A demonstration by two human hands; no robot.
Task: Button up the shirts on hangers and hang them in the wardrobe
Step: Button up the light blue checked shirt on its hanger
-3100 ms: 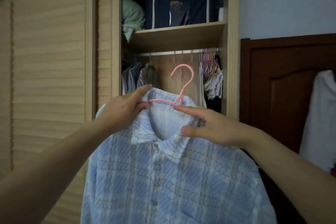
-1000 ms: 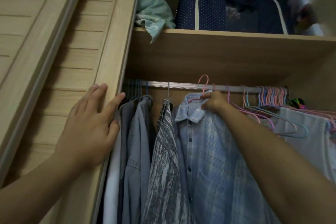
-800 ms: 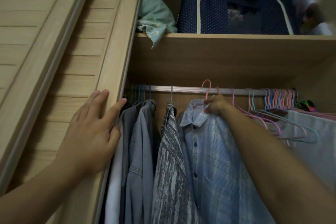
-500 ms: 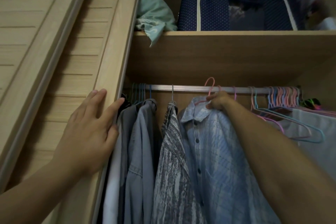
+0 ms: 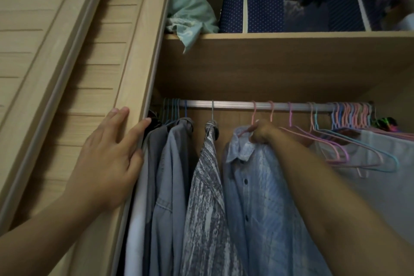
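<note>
Shirt [image 5: 257, 186] hangs between grey shirt [image 5: 208, 186] and empty hangers [image 5: 349, 154].

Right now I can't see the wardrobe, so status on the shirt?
Left hand flat on door frame. Right hand grips pink hanger, hooked on rail. Blue shirt hangs buttoned; nothing blocking.

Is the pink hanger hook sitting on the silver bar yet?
Touching. In the head view the pink hanger hook curves over the top of the silver bar, while the right hand grips the hanger at the blue shirt collar.
</note>
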